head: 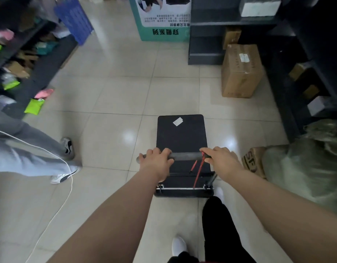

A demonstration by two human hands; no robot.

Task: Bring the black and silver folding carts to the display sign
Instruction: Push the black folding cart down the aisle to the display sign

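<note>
Left grip (156,162), right grip (221,161) round handle (184,156)

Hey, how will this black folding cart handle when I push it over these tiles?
Probably rolls easily: the black folding cart carries only a white label, and the tile floor looks smooth and glossy. Unloaded, it likely feels light and may veer; left hand and right hand both grip the handle bar. The red cord looks floppy and could swing.

Indoor, moderate overhead light; two soft glare spots on glossy floor (107,92). Right-hand shelves (306,54) underexposed, near black. Matte cart (181,137) deck loses detail. Motion blur on passer-by's legs (31,149) and left edge. Wide-angle bending at borders; centre fairly sharp.
</note>
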